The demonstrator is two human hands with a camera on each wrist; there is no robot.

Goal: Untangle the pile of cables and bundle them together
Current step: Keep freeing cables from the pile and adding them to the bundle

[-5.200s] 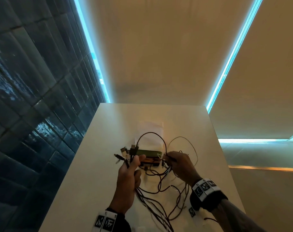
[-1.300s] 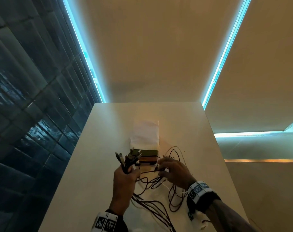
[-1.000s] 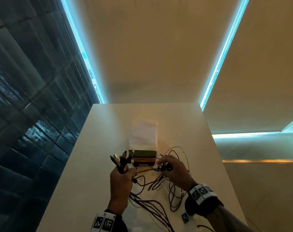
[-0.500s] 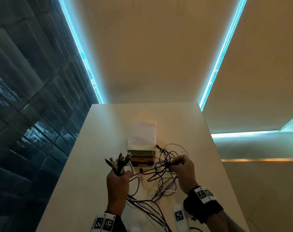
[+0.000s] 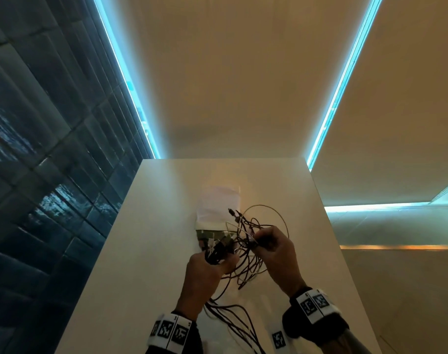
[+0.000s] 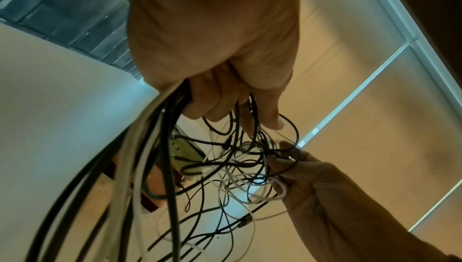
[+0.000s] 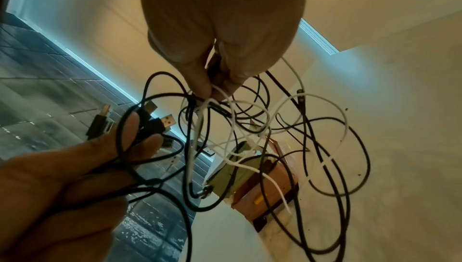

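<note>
White table (image 5: 141,251) between dark tiled wall (image 5: 51,149) and blue light strips (image 5: 340,83).

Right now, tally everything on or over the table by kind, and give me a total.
Hands: 2, left hand and right hand, both gripping cables
Cable tangle: 1, its black and white strands too knotted to count singly
Stack of flat items: 1
Total: 4

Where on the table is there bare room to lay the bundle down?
Bare strip of table on the left, between the dark tiled wall's edge and the left hand. Far end beyond the white cloth is bare too. Crowded: the centre, with the cables, the right hand and the stacked boxes.
</note>
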